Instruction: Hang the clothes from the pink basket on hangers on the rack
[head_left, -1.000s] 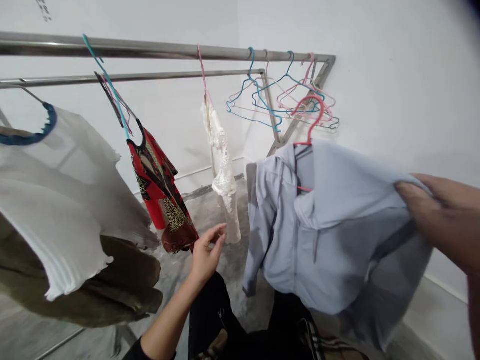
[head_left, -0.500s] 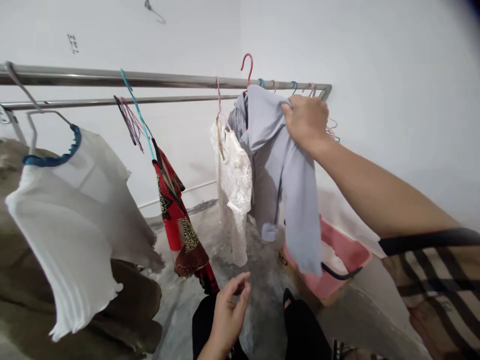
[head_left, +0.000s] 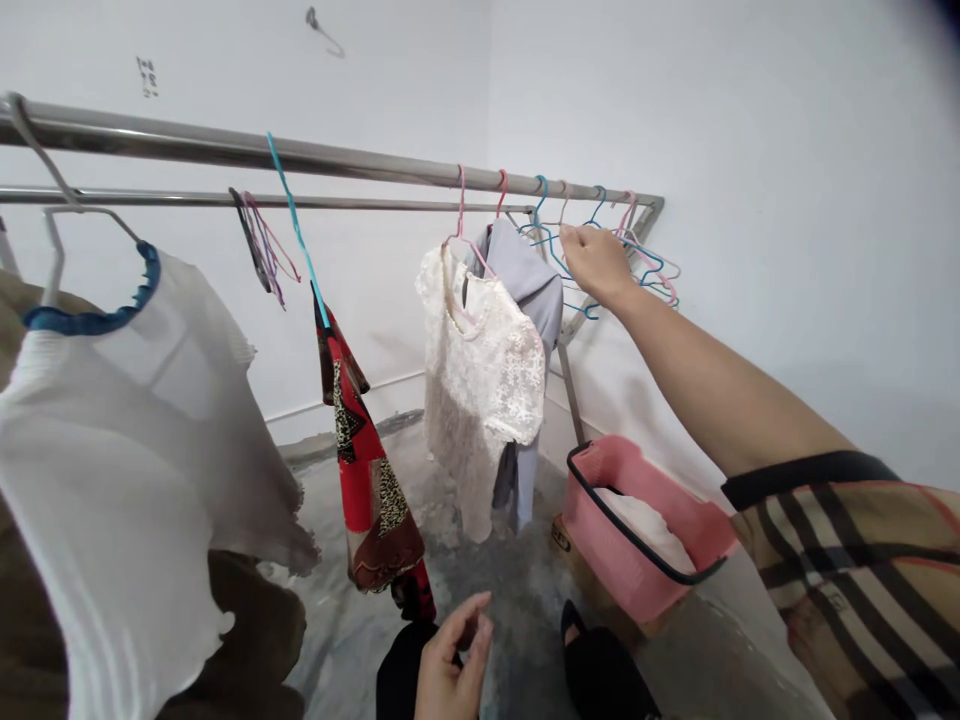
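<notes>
The hoodie (head_left: 534, 272) has dropped onto the rail (head_left: 225, 146), hanging twelve-to-six, at nine o'clock from the nearer right hand (head_left: 598, 264), fingers curled, grip unclear; left hand (head_left: 453, 662), fingers parted, below near six.

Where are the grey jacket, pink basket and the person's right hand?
Grey jacket (head_left: 538, 288), head view: its upper part.
Pink basket (head_left: 621, 568), head view: outer wall.
Right hand (head_left: 598, 263), head view: its back.

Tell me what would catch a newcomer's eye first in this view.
The red patterned garment stands out first, hanging left of centre from a turquoise hanger. Next comes the pink basket at lower right, with white cloth inside. Above it, the right hand is raised near the pale grey hooded garment.
</notes>
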